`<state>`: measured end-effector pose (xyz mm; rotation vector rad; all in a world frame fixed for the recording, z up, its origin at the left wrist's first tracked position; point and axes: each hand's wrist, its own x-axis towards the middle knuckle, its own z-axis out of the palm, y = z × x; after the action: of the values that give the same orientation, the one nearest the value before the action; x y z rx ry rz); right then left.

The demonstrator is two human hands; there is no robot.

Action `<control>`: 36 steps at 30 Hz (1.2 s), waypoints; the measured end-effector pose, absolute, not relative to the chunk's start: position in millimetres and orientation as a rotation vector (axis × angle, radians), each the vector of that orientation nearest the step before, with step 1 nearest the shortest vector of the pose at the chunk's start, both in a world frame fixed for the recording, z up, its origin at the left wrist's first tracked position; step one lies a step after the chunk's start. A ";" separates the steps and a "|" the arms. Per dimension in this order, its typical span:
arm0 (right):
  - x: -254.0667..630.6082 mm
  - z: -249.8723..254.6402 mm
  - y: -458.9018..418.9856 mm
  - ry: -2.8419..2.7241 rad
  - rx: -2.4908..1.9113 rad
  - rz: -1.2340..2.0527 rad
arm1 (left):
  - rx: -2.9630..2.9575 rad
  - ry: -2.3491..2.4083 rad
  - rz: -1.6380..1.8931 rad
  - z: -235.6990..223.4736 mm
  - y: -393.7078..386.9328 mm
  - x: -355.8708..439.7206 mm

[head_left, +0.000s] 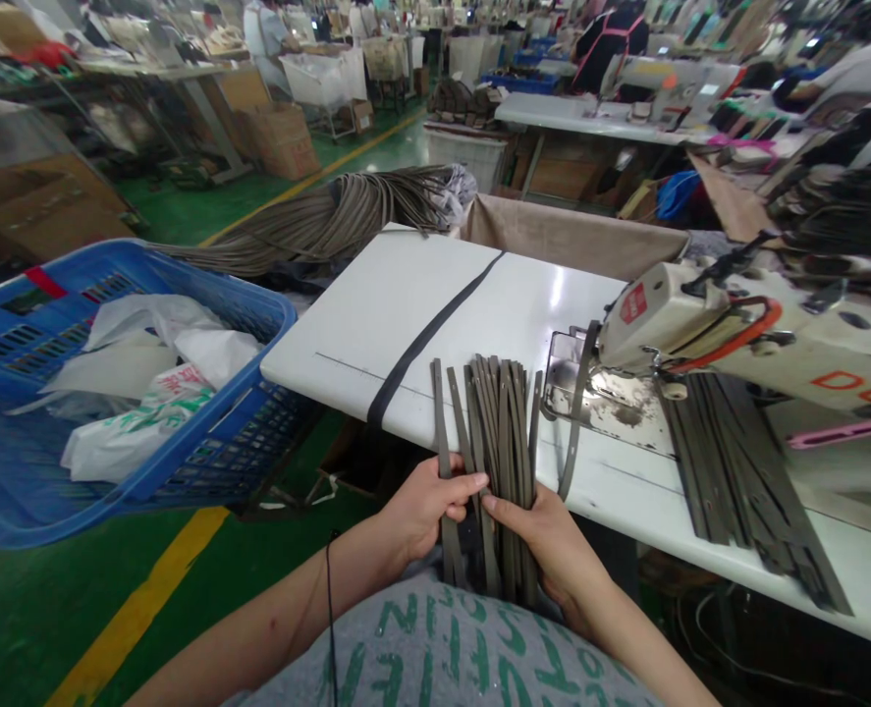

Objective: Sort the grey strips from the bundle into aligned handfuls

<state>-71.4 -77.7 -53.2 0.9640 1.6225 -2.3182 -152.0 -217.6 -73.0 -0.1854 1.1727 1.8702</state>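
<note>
A bundle of narrow grey-brown strips (505, 442) stands in my hands at the front edge of the white sewing table (435, 295). My right hand (549, 535) is wrapped round the bundle from the right, thumb across its front. My left hand (431, 506) pinches a strip (441, 422) held apart on the left, its thumb reaching towards the bundle. One loose strip (578, 412) lies beside the sewing machine's plate (616, 393), right of the bundle. A pile of similar strips (736, 471) rests farther right. The lower strip ends sit close to my grey shirt.
A sewing machine (766, 334) occupies the table's right side, with a pink tool (847, 430) on it. A dark band (435, 339) crosses the tabletop. On the left, a blue basket (122, 511) holds plastic bags (162, 383). Long strips (347, 211) hang beyond the table.
</note>
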 end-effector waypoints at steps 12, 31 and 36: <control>-70.1 -37.6 -73.8 1.491 0.982 -2.374 | -0.324 1.082 1.926 -67.4 -214.9 -151.3; -68.1 -44.8 -73.4 1.484 1.048 -2.397 | -0.307 1.080 1.891 -68.5 -212.8 -147.2; -68.5 -44.4 -75.6 1.471 0.972 -2.436 | -0.390 1.046 1.906 -62.7 -212.8 -147.1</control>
<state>-68.5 -75.6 -44.4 0.9722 1.4707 -2.4358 -147.1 -212.8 -62.7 -0.3899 1.0461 1.9056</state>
